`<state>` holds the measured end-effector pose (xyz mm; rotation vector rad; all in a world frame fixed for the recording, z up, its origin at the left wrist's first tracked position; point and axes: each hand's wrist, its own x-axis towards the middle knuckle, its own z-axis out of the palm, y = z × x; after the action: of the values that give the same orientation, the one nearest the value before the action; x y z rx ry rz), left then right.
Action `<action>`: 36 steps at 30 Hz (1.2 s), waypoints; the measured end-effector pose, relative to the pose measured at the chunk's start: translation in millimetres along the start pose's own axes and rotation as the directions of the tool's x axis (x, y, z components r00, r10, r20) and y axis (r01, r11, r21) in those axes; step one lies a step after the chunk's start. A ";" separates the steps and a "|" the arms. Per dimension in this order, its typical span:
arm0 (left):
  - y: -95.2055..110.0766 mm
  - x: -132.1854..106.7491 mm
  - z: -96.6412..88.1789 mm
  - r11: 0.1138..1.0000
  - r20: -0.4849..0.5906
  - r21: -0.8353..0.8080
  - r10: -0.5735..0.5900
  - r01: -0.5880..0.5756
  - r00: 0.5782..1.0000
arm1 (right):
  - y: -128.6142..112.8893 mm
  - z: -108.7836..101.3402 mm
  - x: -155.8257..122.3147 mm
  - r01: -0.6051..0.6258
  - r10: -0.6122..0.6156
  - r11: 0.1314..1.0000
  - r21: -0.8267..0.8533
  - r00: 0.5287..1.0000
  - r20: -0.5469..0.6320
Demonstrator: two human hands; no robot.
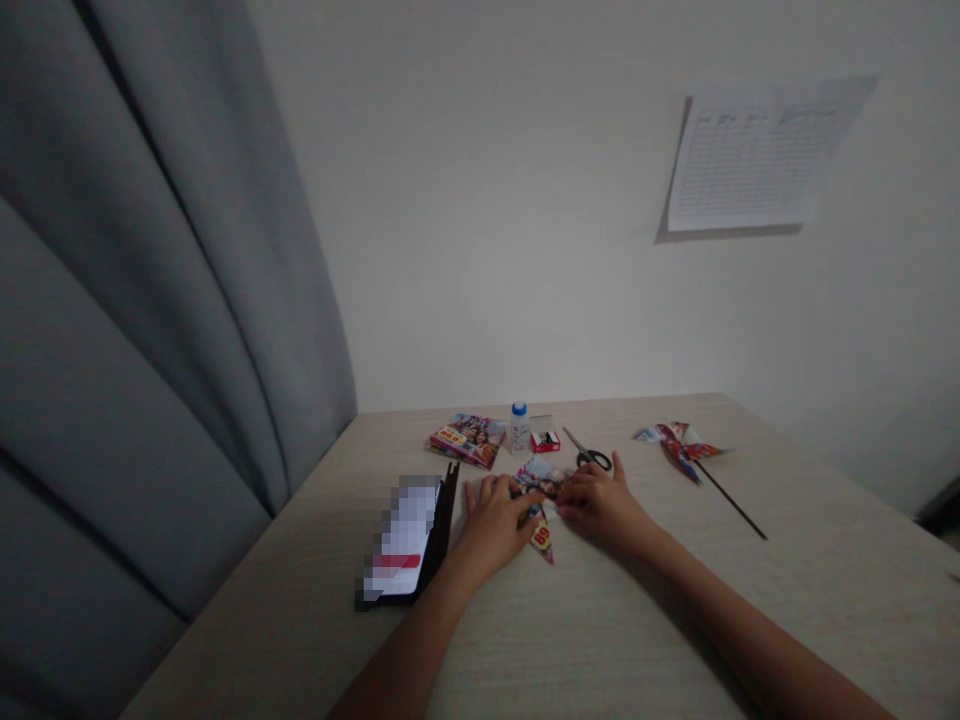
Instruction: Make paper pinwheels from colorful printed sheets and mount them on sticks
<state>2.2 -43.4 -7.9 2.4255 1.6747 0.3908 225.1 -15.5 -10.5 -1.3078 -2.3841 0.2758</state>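
Observation:
A piece of colourful printed paper, partly folded into points, lies on the pale wooden table between my two hands. My left hand rests on its left side, thumb and fingertips pinched on the paper's edge. My right hand presses on the paper's right side, fingers curled onto it and thumb raised. One pointed flap of the paper sticks out toward me under my left thumb.
A phone in a dark case lies left of my hands. Behind them are a stack of printed paper, a small glue bottle, a red-and-white small box and scissors. A finished paper pinwheel on a stick lies right. Grey curtain at left.

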 end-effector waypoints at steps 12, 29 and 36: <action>-3.6 0.8 3.7 0.999 -0.012 0.045 0.021 -0.020 1.000 | -0.2 -5.0 -0.7 -0.005 0.005 1.000 0.010 0.999 0.037; -1.6 1.2 1.2 0.998 0.013 0.057 0.003 -0.003 1.000 | 0.7 -5.6 -1.6 -0.014 0.013 1.000 0.026 0.999 0.046; -4.4 1.5 3.1 0.999 0.004 0.047 0.013 -0.013 1.000 | 0.5 -5.5 -0.4 -0.025 0.023 0.999 0.025 0.998 0.054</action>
<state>-0.3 -40.4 -11.9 2.4700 1.6858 0.3531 228.1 -15.7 -5.9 -1.3342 -2.4028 0.3514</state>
